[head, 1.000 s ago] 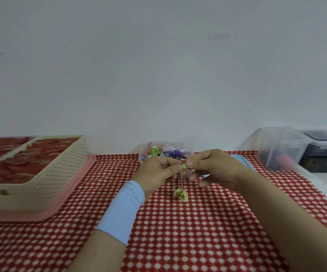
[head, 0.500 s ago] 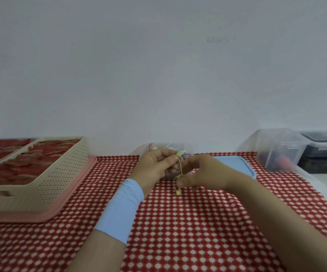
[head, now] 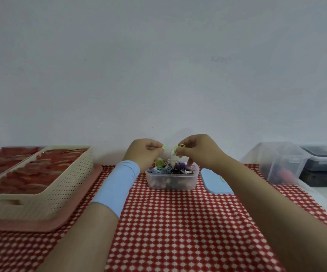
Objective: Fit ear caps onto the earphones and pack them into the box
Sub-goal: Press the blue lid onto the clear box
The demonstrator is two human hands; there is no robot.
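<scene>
Earphones of many colours (head: pixel 175 167) filled the small clear plastic box (head: pixel 171 183). Just above it, the left hand (head: pixel 146 152) pinched a green earbud (head: pixel 163 147) and the right hand (head: pixel 200 152) pinched its thin yellow cord (head: pixel 175 151). Looping it small would likely help packing.

Cream basket (head: pixel 68 185) (red packets (head: pixel 31 173) inside) on pink tray (head: pixel 40 225); checked cloth (head: pixel 178 222).

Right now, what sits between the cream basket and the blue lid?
Head view: the clear tub of tangled earphones stands between cream basket and blue lid. The left forearm's blue sleeve crosses that gap too.
</scene>
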